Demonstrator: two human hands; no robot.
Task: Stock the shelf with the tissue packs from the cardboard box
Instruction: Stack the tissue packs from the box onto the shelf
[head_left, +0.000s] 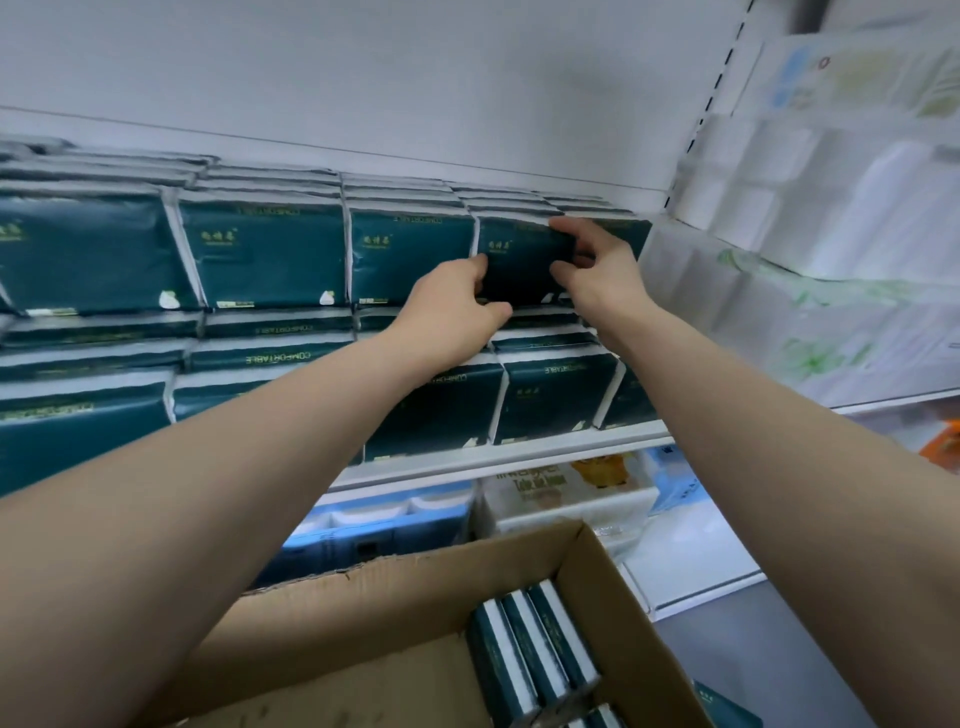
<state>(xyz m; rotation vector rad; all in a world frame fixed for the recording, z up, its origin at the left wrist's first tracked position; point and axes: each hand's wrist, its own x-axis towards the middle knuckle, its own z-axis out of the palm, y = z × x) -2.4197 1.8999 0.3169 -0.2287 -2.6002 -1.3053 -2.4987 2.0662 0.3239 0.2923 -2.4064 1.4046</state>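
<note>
Both arms reach up to shelf (498, 457). Left hand (452, 312) grips left edge of dark green tissue pack (524, 260), fingers (475, 269) curled onto its face. Right hand (602, 270) pinches pack's right edge, fingers bent over top corner and side. Pack upright in upper tier near shelf's right end, touching stocked packs (260, 249) on its left. Open cardboard box (415, 587) below, more boxed packs (535, 654) standing on edge at its right side. White paper-roll bundles (831, 208) on adjoining shelving, right.
</note>
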